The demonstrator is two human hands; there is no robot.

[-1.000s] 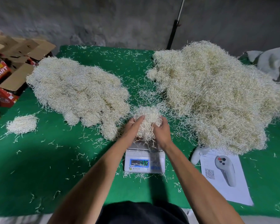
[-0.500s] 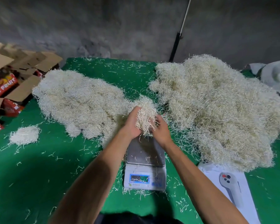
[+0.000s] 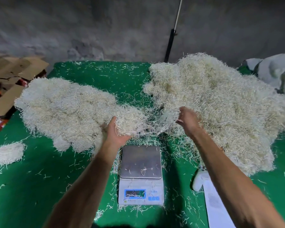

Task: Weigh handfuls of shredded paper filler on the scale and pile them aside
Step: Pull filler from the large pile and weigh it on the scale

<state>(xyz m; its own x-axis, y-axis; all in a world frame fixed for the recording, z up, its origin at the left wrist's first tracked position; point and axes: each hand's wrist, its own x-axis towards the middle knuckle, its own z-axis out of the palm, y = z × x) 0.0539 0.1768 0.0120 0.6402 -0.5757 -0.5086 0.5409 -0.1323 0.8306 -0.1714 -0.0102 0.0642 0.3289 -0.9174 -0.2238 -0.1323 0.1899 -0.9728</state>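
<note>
Head view, looking down over a green tabletop (image 3: pixel 39 186) strewn with loose paper strands. Near the front edge at centre, a white scale (image 3: pixel 141 176), steel platter bare but for a few stray strands, blue display too blurred to read. Behind it toward the left edge, a broad left pile (image 3: pixel 64 111) of shredded paper filler; toward the right edge and far right corner, a larger right pile (image 3: pixel 220 104). Close to the left edge, well apart from both, a small clump (image 3: pixel 7 153). Left hand (image 3: pixel 114 134) palm up just behind the scale, fingers loosely cupped under a handful of filler (image 3: pixel 130 124) at the near right end of the left pile, not clamped around it. Right hand (image 3: pixel 187 120) raised at the near left edge of the right pile, motion-blurred, fingers spread and relaxed with strands falling about them, gripping nothing that can be made out. Beside the scale's right, a white controller (image 3: pixel 199 180) touching a printed sheet (image 3: pixel 215 204) near the front edge. Off the left edge, opened cardboard boxes (image 3: pixel 11 79); off the far right corner, a grey-white sack (image 3: pixel 276 73); at the back wall, a leaning pole (image 3: pixel 171 40).
</note>
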